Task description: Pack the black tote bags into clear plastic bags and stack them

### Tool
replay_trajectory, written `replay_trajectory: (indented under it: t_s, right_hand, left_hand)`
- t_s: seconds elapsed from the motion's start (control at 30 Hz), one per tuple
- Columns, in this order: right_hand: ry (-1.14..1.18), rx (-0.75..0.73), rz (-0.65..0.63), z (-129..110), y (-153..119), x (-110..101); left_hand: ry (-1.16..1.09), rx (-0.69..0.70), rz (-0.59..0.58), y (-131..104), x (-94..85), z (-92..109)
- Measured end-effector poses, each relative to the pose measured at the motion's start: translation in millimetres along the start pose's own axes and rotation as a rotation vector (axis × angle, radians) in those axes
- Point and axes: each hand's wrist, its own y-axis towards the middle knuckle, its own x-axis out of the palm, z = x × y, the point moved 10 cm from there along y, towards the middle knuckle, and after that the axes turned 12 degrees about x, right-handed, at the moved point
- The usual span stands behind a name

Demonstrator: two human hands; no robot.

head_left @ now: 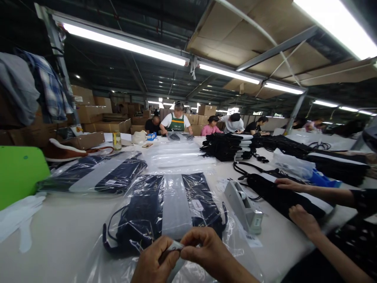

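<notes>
Clear plastic wraps the dark bag [143,214] in front of you, and it lies flat on the pale table [73,224] just beyond both your hands, which hover over the near edge of its wrapping. Your left hand [154,261] is closed in a pinch, thumb against fingers, on a small whitish strip [174,246] with a dark mark on it. Your right hand [207,249] is pinched too, its thumb and fingertips closed on the strip's other end — so the strip sits between your two hands, with the bag behind it. A broad pale band [176,200] runs down the middle of the bag, a small white label [197,205] lies to the right of it, and dark straps curl out at the sides. Just to the right of the bag stands a grey tape dispenser [244,208]; beyond that, a co-worker's two hands [303,220] rest on a black bag [282,192]. To the left lie another wrapped dark bag [113,177] and, nearer you, some white gloves [22,216] by a bright green panel [22,173]. Farther back are clear plastic sheets [176,155] and a stack of black bags [226,147].
</notes>
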Motion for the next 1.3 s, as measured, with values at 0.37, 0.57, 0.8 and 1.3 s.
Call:
replay_trajectory:
  t_s: [0.37,0.57,0.8,1.3]
  right_hand:
    - [0.127,0.049,-0.068,1.3,8.2,5.1]
    - [0.299,0.113,-0.067,-1.6,21.1,-0.8]
    - [-0.178,-0.45,0.351,-83.0,0.5,-30.2]
    - [-0.908,-1.081,0.243,-111.6,-54.7,46.5]
  left_hand:
    - [0.01,-0.007,0.015,-2.6,0.8,-12.1]
    - [-0.146,0.048,0.217,-10.9,-13.8,-14.9]
    - [-0.085,0.174,0.177,-6.1,-31.2,0.4]
    - [-0.888,-0.409,0.204,-8.6,0.4,-36.2]
